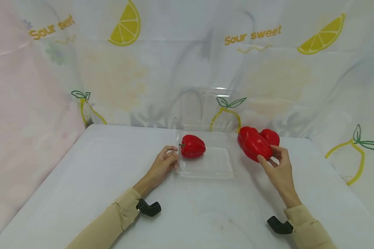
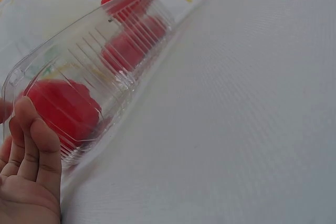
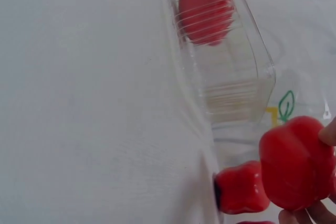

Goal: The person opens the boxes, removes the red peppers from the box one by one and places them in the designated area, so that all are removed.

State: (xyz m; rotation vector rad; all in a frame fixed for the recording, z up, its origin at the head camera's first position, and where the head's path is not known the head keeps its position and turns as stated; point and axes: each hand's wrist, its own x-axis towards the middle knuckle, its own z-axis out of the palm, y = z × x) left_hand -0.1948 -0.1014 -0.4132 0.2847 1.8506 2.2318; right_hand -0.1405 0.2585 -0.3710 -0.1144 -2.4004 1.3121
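Observation:
A clear plastic clamshell box [image 1: 216,173] stands on the table, with one red bell pepper [image 1: 194,148] lying in its left part. My left hand [image 1: 162,166] is at the box's left end, its fingers bent against the rim and wall. To the right of the box, my right hand [image 1: 280,171] holds another red bell pepper [image 3: 294,163] between thumb and fingers, raised off the table. Behind that pepper, partly hidden by it, are two more red bell peppers, one at the right [image 1: 271,136] and one at the left [image 1: 245,132].
The box's transparent lid [image 1: 191,107] stands up at the back, near the printed curtain [image 1: 162,76]. White cloth covers the table [image 1: 187,214], whose back edge runs just behind the box and peppers. A black wrist mount [image 1: 149,208] sticks out from the left sleeve.

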